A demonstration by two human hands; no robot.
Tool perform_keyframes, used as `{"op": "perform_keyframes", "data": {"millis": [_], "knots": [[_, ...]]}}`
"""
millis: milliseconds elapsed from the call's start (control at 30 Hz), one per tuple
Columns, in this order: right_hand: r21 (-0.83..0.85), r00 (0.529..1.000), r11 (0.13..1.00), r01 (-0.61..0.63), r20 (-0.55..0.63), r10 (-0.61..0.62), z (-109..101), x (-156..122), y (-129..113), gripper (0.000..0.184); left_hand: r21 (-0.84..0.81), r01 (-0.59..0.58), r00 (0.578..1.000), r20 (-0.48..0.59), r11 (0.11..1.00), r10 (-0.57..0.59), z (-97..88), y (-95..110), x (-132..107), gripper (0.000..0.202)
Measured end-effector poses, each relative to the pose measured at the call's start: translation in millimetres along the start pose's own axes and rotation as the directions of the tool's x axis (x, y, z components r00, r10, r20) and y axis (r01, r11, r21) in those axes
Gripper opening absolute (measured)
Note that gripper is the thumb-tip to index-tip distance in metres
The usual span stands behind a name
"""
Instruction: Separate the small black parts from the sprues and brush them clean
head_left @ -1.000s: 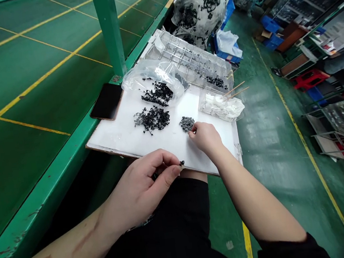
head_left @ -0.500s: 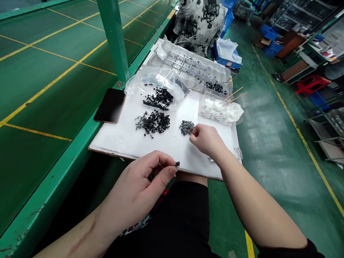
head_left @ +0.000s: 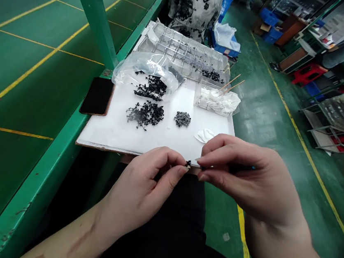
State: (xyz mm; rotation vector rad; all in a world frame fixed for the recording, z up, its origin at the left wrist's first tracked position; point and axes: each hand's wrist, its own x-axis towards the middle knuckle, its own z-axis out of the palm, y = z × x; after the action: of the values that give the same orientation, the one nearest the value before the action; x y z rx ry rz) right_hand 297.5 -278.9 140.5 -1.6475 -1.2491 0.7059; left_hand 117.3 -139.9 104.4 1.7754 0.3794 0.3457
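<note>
Between thumb and index finger, my left hand point(head_left: 156, 180) pinches a small black part point(head_left: 188, 164) in front of the white board's near edge. My right hand point(head_left: 248, 174) is closed in a pinch just to its right, a small gap apart. A dark speck shows at its fingertips, too small to name. On the white board point(head_left: 113, 131) lie a heap of small black branched parts point(head_left: 147, 114) and a little pile of small dark ring-like pieces point(head_left: 182, 119). A clear plastic bag point(head_left: 149, 65) behind them holds more black parts.
A dark phone-like slab point(head_left: 97, 96) lies at the board's left. Behind stand a clear compartment tray point(head_left: 181, 49) and a box of white finger cots or similar point(head_left: 218, 101) with two sticks. A green post point(head_left: 97, 29) rises at left; a person in patterned clothing point(head_left: 195, 2) is beyond.
My right hand has moved from the ring-like pile back toward me, up to my left hand. The left still pinches its black part. The view has shifted slightly.
</note>
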Motion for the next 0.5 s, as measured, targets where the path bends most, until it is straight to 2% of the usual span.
{"op": "perform_keyframes", "data": {"millis": [200,400,500], "knots": [[0.005,1.000,1.000,-0.008,-0.018,0.008,12.4,1.2,-0.3,0.024,0.026,-0.020,1.000,-0.016,0.999,0.020,0.2,1.3,-2.5,0.019],[-0.001,1.000,1.000,-0.015,0.016,0.015,14.9,7.8,4.0,0.020,0.002,-0.015,1.000,-0.006,1.000,0.015,-0.9,-0.2,-3.7,0.020],[-0.018,1.000,1.000,0.016,0.011,-0.015,16.1,6.6,6.2,0.023,-0.038,0.032,0.999,-0.018,0.999,-0.033,-1.5,-1.6,-3.5,0.020]]}}
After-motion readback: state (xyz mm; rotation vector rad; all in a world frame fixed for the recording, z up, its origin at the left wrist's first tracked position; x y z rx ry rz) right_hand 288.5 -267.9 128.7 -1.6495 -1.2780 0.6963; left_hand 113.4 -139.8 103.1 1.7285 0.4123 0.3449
